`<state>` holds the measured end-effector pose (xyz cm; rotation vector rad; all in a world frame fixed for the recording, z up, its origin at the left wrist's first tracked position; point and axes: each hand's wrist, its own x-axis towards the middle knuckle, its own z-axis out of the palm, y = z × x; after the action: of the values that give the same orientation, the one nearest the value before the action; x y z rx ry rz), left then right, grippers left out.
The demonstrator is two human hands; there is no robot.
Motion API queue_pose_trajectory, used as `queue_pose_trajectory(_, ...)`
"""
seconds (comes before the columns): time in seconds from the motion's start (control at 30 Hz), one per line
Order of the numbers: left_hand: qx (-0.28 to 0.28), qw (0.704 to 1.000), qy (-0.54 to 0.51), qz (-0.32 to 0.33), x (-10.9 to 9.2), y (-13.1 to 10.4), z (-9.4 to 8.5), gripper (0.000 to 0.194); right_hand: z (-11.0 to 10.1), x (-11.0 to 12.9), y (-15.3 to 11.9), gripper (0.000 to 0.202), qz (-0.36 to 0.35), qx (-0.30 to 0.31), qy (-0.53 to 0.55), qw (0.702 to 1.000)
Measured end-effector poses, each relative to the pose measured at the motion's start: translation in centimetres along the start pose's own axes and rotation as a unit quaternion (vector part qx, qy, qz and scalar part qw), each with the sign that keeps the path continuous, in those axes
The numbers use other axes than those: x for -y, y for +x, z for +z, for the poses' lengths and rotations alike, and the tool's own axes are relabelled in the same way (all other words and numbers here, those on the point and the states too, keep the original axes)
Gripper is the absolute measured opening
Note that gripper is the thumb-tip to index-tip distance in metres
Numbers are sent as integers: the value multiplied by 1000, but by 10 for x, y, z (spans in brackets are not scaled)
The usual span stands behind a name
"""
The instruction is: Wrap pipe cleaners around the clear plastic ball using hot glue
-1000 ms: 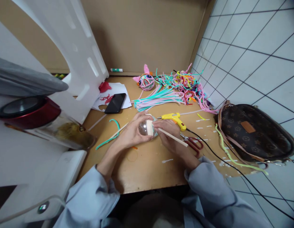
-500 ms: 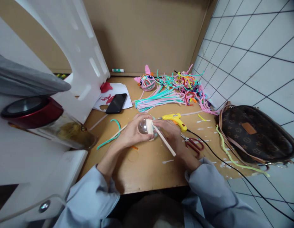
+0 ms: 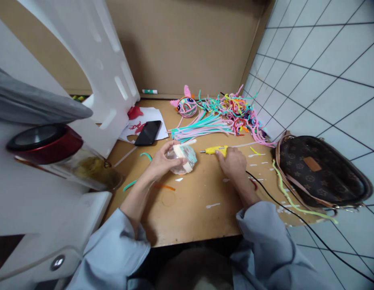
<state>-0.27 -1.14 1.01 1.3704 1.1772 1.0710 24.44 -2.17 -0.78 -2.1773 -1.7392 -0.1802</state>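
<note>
In the head view, my left hand is closed around a clear plastic ball. A cream strip is wrapped over the ball, its loose end pointing up and right; some teal material shows on the ball's right side. To the right, my right hand is closed on the yellow glue gun, whose metal tip faces left towards the ball, a short gap away. My fingers hide the gun's handle. Under my right forearm, a bit of the red scissors handle peeks out.
Pink and teal pipe cleaners lie behind, beside a tangled colourful pile and a finished-looking ball toy. A phone rests on paper. A glass bottle stands left, a brown bag right. The gun's black cord crosses the right side.
My right hand has let go of the cream strip, moved right and taken hold of the glue gun. The ball has turned in my left hand and shifted slightly left.
</note>
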Motion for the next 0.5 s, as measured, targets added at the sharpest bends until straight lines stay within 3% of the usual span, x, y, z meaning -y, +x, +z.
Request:
queue_pose_trajectory(0.07, 0, 1000, -11, -9, 0, 1, -1, 74, 1, 5, -2, 55, 7, 45, -61, 997)
queue_pose_trajectory(0.17, 5, 1000, -5, -9, -1, 1, -1, 72, 2, 9, -2, 60, 28, 65, -74, 995)
queue_pose_trajectory(0.33, 0, 1000, -12, -7, 0, 1, -1, 71, 1, 3, 7, 42, 93, 92, -14, 991)
queue_pose_trajectory(0.5, -1, 1000, -11, -14, 0, 1, 0, 72, 0, -2, 8, 38, 93, -34, 89, 991)
